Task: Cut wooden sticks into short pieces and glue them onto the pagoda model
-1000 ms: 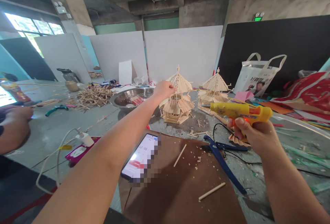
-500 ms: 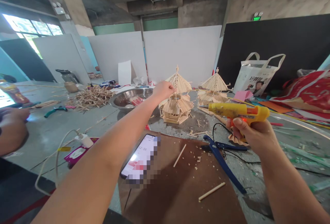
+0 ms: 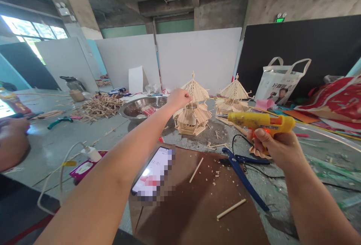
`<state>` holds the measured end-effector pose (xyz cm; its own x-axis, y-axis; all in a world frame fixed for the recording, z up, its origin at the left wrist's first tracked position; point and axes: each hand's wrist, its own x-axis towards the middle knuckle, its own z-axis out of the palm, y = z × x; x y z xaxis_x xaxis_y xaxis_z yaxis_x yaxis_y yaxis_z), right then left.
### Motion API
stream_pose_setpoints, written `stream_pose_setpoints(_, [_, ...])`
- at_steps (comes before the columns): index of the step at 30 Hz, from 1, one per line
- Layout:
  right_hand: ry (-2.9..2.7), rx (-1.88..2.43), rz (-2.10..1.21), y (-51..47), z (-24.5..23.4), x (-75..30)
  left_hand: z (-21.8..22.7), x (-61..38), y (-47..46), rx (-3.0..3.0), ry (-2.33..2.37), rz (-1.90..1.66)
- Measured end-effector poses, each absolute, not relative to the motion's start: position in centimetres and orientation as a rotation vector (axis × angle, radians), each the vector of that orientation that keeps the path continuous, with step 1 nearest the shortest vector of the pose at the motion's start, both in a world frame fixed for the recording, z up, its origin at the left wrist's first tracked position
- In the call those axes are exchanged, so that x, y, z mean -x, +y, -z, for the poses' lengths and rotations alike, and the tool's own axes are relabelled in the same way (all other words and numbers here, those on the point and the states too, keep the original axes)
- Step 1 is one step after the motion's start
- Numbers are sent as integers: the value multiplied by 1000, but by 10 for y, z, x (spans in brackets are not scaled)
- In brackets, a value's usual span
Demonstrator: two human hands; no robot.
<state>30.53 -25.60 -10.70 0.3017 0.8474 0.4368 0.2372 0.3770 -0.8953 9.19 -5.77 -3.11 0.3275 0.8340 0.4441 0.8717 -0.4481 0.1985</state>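
My left hand (image 3: 179, 99) reaches forward to a small pavilion model (image 3: 193, 119) built of wooden sticks, its fingers pinched at the left edge of the upper roof. Whatever lies between those fingertips is too small to make out. My right hand (image 3: 272, 141) is wrapped round a yellow hot glue gun (image 3: 258, 122), held in the air with its nozzle pointing left. A second stick pavilion (image 3: 233, 92) stands behind the nozzle. Below, a brown board (image 3: 194, 200) carries a phone (image 3: 153, 173), loose sticks (image 3: 231, 209) and crumbs.
Blue-handled cutters (image 3: 245, 181) lie by the board's right edge, near the black cord. Behind my left arm sits a metal bowl (image 3: 128, 107), with a heap of sticks (image 3: 100, 106) further left. Another person's arm (image 3: 14, 139) shows at far left. A white bag (image 3: 279, 83) stands back right.
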Motion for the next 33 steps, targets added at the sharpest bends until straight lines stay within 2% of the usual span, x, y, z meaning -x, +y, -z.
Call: stream_pose_setpoints(33, [-1236, 1167, -589, -253, 113, -309, 34, -91, -52, 2519, -1561, 785])
